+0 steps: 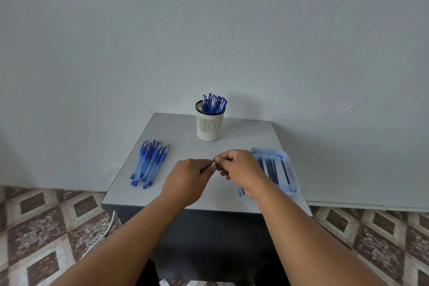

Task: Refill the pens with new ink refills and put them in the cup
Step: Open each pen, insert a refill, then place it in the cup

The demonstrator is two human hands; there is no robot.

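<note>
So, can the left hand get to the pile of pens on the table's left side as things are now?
Probably yes, once it is free. The pile of pens lies in the open on the table, with nothing between it and the left hand. But that hand now grips a pen together with the right hand.

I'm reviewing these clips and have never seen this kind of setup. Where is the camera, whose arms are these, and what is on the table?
There is no machine here. The single picture comes from a camera worn on a person's head, looking down at their own bare arms. The left hand and right hand meet over a small grey table, together gripping one blue pen. To the left lies a pile of pens. At the back a slotted cup holds more pens. On the right a clear tray holds thin ink refills.
</note>
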